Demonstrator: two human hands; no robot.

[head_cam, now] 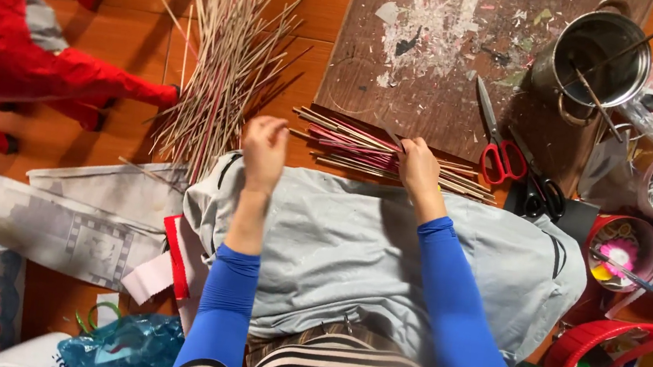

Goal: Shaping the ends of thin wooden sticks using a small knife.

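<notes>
My left hand (pixel 263 152) is raised above a grey cloth (pixel 352 244) on my lap, fingers pinched together; whether a thin stick is in them I cannot tell. My right hand (pixel 418 169) rests on a small row of thin sticks (pixel 347 146), some wrapped in pink, lying along the near edge of a brown board (pixel 439 57). A large loose heap of bare sticks (pixel 225 65) lies just left of my left hand on the wooden floor.
Red-handled scissors (pixel 495 145) and black scissors (pixel 543 192) lie right of the sticks. A metal pot (pixel 595 58), tins and a glue cup (pixel 622 254) crowd the right. A red papier-mâché figure (pixel 22 50) stands at left, newspaper (pixel 76 221) below it.
</notes>
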